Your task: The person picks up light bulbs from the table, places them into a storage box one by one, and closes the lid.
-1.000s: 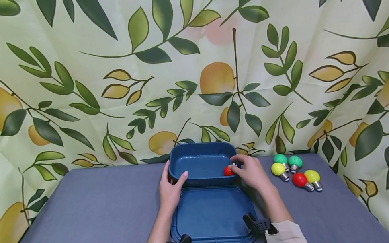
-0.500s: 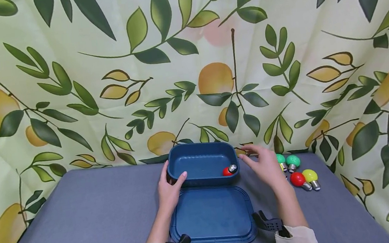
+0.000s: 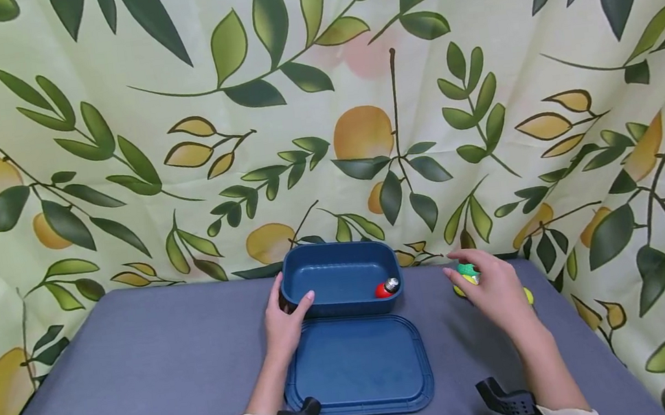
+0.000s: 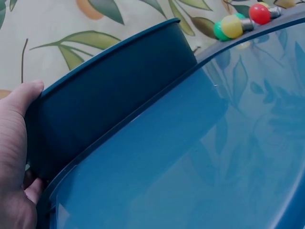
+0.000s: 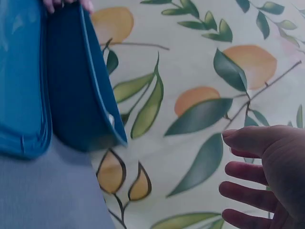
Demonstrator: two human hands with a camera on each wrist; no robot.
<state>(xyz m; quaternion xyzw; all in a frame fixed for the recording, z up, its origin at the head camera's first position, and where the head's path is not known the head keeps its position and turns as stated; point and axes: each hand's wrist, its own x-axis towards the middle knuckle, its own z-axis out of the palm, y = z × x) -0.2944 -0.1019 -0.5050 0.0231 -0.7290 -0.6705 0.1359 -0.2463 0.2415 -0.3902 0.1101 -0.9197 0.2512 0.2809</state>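
Note:
A deep blue plastic box [image 3: 340,310] stands near the back of the table, with a red light bulb [image 3: 383,290] lying in its right corner. My left hand [image 3: 283,326] holds the box's left end, the thumb at its front rim; the left wrist view shows the fingers partly hidden behind the wall. To the box's right, my right hand [image 3: 495,291] hovers with parted fingers and holds nothing. Beneath and beyond it lie a green bulb [image 3: 467,268] and a yellow bulb [image 3: 465,287]; it hides others. The left wrist view shows another red bulb [image 4: 259,14] in that group.
A flat blue lid [image 3: 357,367] lies on the grey cloth-covered table [image 3: 161,381] just in front of the box. A leaf-and-fruit patterned curtain [image 3: 305,190] hangs directly behind the table and along its right side.
My right hand has let go of the red bulb in the box's right corner and moved right, over the loose bulbs. The left hand has stayed on the box.

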